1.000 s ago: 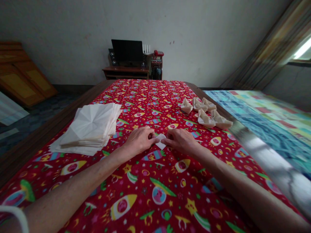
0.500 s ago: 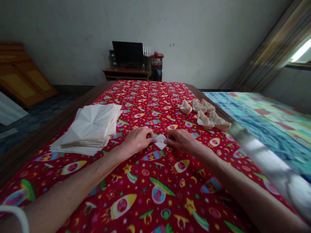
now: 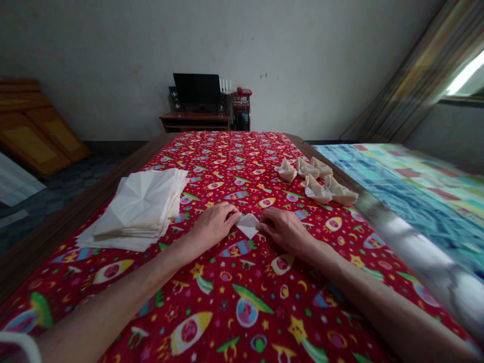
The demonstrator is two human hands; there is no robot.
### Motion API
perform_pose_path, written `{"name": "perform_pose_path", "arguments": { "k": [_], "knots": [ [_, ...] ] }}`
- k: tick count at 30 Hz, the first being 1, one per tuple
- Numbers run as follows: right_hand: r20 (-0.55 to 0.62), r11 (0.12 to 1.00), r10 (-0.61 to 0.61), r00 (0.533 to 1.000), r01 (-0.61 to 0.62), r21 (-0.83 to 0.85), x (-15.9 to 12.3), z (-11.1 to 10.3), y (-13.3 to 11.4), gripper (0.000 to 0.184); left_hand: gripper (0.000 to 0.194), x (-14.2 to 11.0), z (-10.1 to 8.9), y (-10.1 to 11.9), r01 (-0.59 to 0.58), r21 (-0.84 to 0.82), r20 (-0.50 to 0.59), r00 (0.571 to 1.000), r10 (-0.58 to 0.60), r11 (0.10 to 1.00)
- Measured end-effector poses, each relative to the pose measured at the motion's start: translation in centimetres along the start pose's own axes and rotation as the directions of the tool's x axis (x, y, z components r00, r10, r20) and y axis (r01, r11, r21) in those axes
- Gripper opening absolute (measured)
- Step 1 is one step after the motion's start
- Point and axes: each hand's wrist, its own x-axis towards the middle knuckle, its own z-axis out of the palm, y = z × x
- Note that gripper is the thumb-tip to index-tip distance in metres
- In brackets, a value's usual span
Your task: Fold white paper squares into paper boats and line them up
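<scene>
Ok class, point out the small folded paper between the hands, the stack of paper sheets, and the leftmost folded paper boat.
small folded paper (image 3: 247,225): head view, its middle
stack of paper sheets (image 3: 138,201): head view, top sheet
leftmost folded paper boat (image 3: 287,171): head view, its body

Home bedroom — patchwork quilt (image 3: 397,201), computer desk (image 3: 194,121)

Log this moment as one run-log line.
left hand touching folded white paper | right hand touching same paper | nearby: stack of paper sheets, paper boats

A narrow gap separated the left hand (image 3: 212,227) and right hand (image 3: 283,231), with a folded paper square (image 3: 247,225) in it. The paper stack (image 3: 139,206) obstructed leftward passage, the paper boats (image 3: 317,185) forward-right; red rocket-print cloth (image 3: 230,171) ran ahead between them.
</scene>
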Motion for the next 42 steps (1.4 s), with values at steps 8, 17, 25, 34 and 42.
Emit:
{"name": "perform_pose_path", "arguments": {
  "k": [8,17,25,34,42],
  "knots": [
    [-0.174,0.904,-0.395,0.902,0.348,-0.246,-0.2,0.4,0.0,0.029,0.028,0.3,-0.3,-0.2,0.031,-0.146,0.086,0.996,-0.018,0.989],
    [-0.144,0.846,-0.507,0.85,0.46,-0.269,-0.6,-0.3,-0.4,0.026,0.025,0.1,-1.0,0.3,0.113,-0.26,0.144,0.986,-0.078,0.959],
    [-0.304,0.937,-0.066,0.95,0.164,0.309,-0.6,-0.8,-1.1,0.017,0.013,-0.3,-1.8,2.6,0.07,-0.339,0.058,0.997,-0.053,0.938],
    [-0.275,0.922,-0.101,0.956,0.194,0.336,-0.9,-0.9,-2.0,0.019,0.009,-0.8,-0.9,3.5,-0.204,-0.222,-0.152,0.973,0.173,0.953],
    [-0.313,0.917,-0.06,0.948,0.177,0.358,-0.7,-0.8,-1.6,0.017,0.015,-0.6,-1.8,2.8,-0.196,-0.314,-0.255,0.96,0.116,0.929]
  ]
}}
